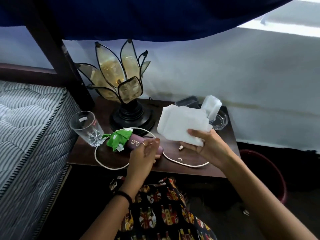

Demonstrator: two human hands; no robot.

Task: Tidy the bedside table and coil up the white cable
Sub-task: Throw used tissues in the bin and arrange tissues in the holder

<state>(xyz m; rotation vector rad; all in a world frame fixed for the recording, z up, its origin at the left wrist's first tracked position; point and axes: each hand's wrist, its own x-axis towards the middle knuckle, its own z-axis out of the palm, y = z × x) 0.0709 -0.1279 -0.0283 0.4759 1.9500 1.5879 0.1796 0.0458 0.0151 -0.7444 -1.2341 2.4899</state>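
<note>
Both forearms bare, no sleeves. Left hand [145, 153]: thin ring on one finger, black band round wrist. Right hand [206, 144]: nothing worn. Lap: dark fabric w/ red-yellow-white print.

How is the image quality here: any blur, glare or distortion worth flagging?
Head view: dim, bluish light, brightest at the window top right; left hand motion-blurred, right hand and tissues sharper; wide-angle bowing at the edges, seen in the mattress; small highlights on the glass; the floor below the table is nearly black.

white cable [110, 166] partly under hands, pouch lettering [136, 142] unreadable
</note>
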